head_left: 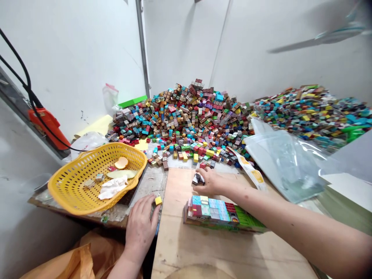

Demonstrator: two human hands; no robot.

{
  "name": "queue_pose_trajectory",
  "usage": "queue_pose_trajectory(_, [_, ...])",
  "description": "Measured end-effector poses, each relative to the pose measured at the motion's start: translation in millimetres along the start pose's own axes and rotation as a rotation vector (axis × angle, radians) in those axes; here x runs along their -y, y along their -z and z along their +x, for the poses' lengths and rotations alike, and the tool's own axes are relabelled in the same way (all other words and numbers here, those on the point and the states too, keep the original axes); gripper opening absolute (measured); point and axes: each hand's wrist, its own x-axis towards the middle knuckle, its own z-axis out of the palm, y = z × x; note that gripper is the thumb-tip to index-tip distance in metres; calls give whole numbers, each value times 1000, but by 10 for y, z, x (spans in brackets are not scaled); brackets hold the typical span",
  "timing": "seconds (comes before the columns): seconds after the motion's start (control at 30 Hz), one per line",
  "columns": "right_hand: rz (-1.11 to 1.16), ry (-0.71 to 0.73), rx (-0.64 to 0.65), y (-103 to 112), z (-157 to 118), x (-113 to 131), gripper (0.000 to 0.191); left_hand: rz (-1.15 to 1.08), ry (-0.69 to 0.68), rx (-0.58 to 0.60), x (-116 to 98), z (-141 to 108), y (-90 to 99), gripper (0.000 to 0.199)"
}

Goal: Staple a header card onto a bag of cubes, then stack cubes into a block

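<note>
My left hand (142,223) is low at the board's left edge. A small yellow cube (158,200) sits between its thumb and forefinger tips. Over the wooden board, my right hand (209,181) has its fingers curled round small black, grey and white blocks (198,179). Under my right forearm lies a long box (210,222) with a green patterned side. Printed blocks (210,208) in light blue, red and grey fill its left part in rows, and green grass-like print shows at its right end.
A big heap of printed cubes (186,116) rises at the back, with a second heap (310,112) to the right. The yellow basket (62,199) at left holds peel, tissue and a few cubes. Clear plastic bags (285,162) lie right. An orange tool (48,126) hangs left.
</note>
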Motion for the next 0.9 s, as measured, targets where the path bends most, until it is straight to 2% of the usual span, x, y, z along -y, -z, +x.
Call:
queue_pose_trajectory(0.2, [4,39,-43,-37,60,41,40,6,-5,-9,4,-7,-11,28])
queue_pose_trajectory(0.37, [50,90,-54,19,66,5,35,0,2,-9,-1,1,7,26])
queue_pose_trajectory(0.5, [120,116,-83,201,-10,-42,35,-4,-3,5,-3,6,27,26])
queue_pose_trajectory(0.6, [166,93,-124,427,-204,-137,38,-12,-7,0,-4,6,26,26])
queue_pose_trajectory(0.73, [242,80,-173,673,-661,-313,44,-29,12,-30,18,1,-3,32])
queue_pose_trajectory(0.8, [269,118,-179,694,-896,-380,46,-50,22,-52,26,4,-3,39])
queue_pose_trajectory(0.9, [241,188,-152,605,-1151,-416,47,-91,28,-120,-50,58,88,46])
